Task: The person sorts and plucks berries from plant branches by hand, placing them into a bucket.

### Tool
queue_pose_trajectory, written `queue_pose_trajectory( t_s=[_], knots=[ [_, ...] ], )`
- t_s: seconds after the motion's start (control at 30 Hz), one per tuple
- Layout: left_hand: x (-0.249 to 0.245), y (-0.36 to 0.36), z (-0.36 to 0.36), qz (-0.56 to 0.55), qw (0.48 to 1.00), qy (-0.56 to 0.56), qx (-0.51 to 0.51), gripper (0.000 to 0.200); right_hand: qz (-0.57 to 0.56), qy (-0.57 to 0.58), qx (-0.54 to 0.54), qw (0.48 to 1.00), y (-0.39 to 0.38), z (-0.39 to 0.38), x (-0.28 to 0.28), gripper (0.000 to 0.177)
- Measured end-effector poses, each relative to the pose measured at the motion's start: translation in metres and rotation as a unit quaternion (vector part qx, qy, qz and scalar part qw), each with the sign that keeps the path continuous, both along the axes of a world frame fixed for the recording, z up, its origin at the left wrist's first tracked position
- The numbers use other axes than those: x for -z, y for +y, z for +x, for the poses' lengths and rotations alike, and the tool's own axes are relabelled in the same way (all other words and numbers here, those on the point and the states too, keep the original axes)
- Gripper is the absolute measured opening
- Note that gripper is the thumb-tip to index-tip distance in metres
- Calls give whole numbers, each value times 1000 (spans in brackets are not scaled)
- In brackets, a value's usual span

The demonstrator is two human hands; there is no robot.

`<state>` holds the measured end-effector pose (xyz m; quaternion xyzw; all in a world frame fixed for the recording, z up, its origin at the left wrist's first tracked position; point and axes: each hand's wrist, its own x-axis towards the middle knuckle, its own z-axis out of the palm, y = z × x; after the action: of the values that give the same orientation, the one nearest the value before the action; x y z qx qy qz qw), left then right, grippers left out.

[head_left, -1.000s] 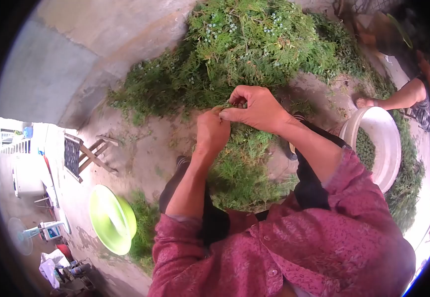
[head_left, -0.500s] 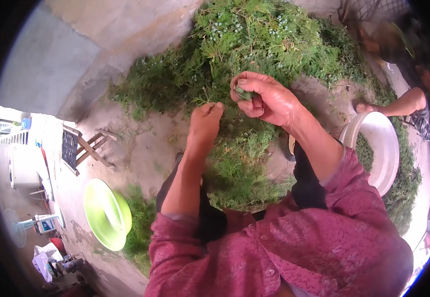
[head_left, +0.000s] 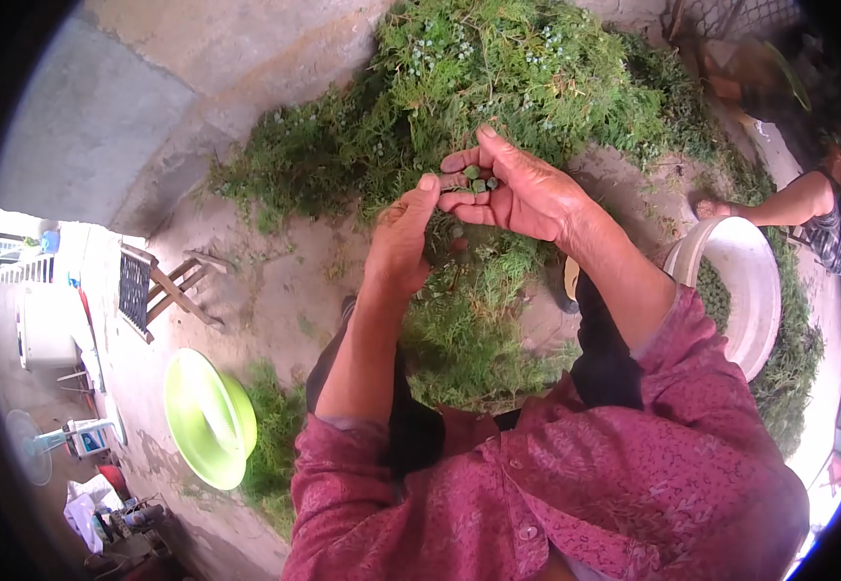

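My right hand [head_left: 532,198] is turned palm up with its fingers loosely stretched and slightly cupped. Several small green cones [head_left: 479,182] lie in it, near the fingers. Close against its fingertips is my left hand [head_left: 403,237], thumb uppermost and the other fingers curled under. Whatever the left fingers pinch, if anything, is hidden. Behind both hands rises a big heap of green conifer branches [head_left: 517,87], dotted with pale bluish cones. More cut sprigs [head_left: 469,310] lie on the ground between my knees.
To the right stands a white tub [head_left: 755,300] with green cones [head_left: 711,295] inside. A lime-green basin [head_left: 188,416] sits at left, below a folding stool [head_left: 164,290]. Another person's leg [head_left: 794,200] is at far right. At far left is a fan [head_left: 33,445].
My right hand has opened from a closed curl, showing the cones in it. The left hand has turned thumb-up and come nearer the right fingertips.
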<state>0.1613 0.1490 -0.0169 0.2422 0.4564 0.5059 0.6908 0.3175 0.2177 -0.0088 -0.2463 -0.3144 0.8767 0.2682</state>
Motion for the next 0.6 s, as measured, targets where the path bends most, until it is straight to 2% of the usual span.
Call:
queue_pose_trajectory(
  t_s=[0.07, 0.13, 0.17, 0.23, 0.43, 0.6],
  knots=[
    [1, -2, 1, 9, 1000, 9, 6, 34, 3, -2, -9, 1000, -1, -2, 3, 54],
    [10, -2, 1, -17, 996, 92, -4, 33, 43, -43, -13, 998, -2, -3, 8, 57],
    [12, -1, 0, -18, 996, 91, -5, 33, 42, -43, -15, 998, -4, -5, 9, 57],
    [17, 0, -1, -29, 994, 103, -10, 28, 94, -114, -5, 989, -7, -9, 10, 52],
    [34, 4, -2, -9, 987, 141, -81, 19, 82, -95, -18, 992, -2, -8, 12, 38],
    [39, 2, -5, -9, 980, 173, -99, 17, 77, -116, -14, 990, -3, -7, 9, 28]
  ],
)
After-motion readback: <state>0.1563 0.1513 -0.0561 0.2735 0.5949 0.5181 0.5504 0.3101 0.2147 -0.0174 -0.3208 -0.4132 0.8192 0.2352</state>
